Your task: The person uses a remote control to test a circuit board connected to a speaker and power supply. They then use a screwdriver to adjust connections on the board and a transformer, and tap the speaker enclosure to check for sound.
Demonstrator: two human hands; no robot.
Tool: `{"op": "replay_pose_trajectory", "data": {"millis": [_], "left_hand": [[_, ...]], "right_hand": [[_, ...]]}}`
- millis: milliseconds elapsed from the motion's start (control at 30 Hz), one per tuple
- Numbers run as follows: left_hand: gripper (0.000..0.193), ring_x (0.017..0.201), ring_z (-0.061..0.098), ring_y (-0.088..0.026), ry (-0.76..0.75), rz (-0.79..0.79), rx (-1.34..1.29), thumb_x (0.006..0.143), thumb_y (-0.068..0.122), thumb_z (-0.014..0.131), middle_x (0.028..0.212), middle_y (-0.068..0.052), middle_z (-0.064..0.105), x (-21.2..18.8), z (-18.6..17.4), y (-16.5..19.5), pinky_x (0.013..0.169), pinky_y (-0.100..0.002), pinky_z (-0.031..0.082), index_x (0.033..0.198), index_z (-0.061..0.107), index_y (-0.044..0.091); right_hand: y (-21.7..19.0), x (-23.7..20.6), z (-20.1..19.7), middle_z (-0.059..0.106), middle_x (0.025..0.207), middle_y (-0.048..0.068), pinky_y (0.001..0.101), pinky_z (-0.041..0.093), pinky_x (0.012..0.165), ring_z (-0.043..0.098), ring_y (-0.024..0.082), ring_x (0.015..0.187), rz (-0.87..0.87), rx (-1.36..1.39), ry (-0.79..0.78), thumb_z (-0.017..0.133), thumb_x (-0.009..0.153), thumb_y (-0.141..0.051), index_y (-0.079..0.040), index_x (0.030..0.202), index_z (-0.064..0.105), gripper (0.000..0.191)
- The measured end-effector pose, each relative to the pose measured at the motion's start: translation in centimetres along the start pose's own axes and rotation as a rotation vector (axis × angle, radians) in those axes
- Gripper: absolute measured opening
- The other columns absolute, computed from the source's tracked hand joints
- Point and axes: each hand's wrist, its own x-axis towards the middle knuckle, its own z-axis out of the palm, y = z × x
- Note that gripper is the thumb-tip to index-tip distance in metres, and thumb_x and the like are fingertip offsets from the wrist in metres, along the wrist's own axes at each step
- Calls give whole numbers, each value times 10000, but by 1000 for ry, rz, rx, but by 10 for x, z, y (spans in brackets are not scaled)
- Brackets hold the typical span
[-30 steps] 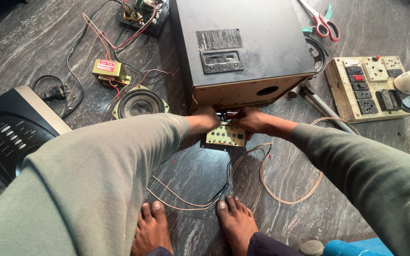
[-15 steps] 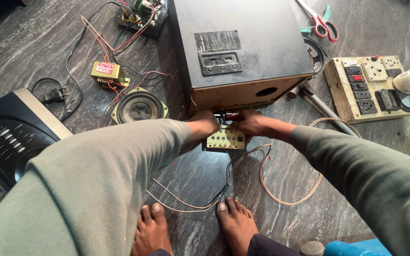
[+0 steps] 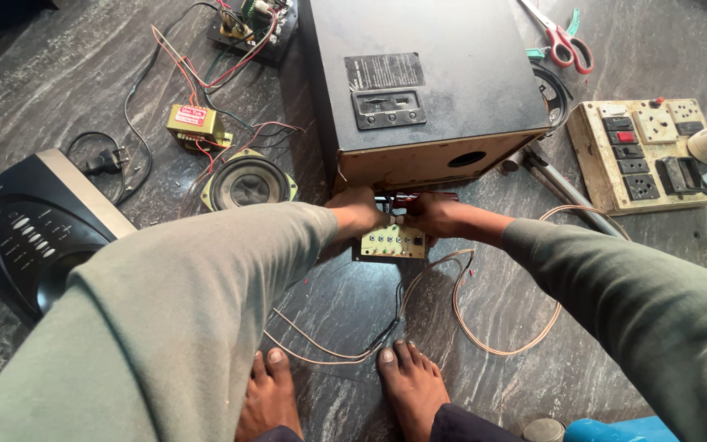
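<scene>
A black speaker cabinet (image 3: 427, 78) lies on the dark marble floor, its open wooden bottom edge facing me. Just in front of that edge my left hand (image 3: 358, 217) and my right hand (image 3: 431, 214) both grip a small cream circuit panel (image 3: 392, 241) with a row of round sockets. Red and thin copper-coloured wires (image 3: 468, 319) run from the panel and loop over the floor toward my bare feet (image 3: 407, 389). The fingertips are hidden against the cabinet edge.
A loose speaker driver (image 3: 249, 182) and a yellow transformer (image 3: 195, 124) lie to the left, with a black front panel (image 3: 30, 233) further left. A switch-and-socket board (image 3: 652, 151), scissors (image 3: 562, 37) and a metal tool (image 3: 562, 188) lie to the right.
Both hands and the circuit panel stay at the cabinet's edge, with only slight shifts of the fingers.
</scene>
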Motion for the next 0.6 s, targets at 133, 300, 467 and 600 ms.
{"op": "replay_pose_trajectory", "data": {"millis": [133,300,467,600], "left_hand": [[512,1026,725,-312,90,87,-13,865,473,750,1080,-180,740,12,7,-5,914,-406,563,1075,730,6],[493,936,804,-288,12,77,-62,951,477,630,926,-172,817,13,12,-16,903,-399,576,957,775,6],[520,981,778,-282,6,71,-43,919,522,663,947,-154,791,0,4,-10,933,-417,563,979,763,15],[624,1039,719,-315,43,98,34,885,611,710,1032,-171,727,2,3,-10,948,-434,549,1038,723,6]], "right_hand": [[4,1,0,785,939,225,365,674,604,797,276,750,-124,2,-71,553,1006,-268,124,1147,694,439],[0,-3,2,756,962,161,363,648,589,751,235,708,13,56,39,533,975,-378,-76,1420,469,542],[-7,-4,2,782,955,188,336,646,556,748,218,639,59,-91,55,591,1018,-411,19,1345,612,541],[-5,2,3,769,962,198,349,636,531,729,239,610,42,-65,48,576,978,-383,-50,1460,502,590]]}}
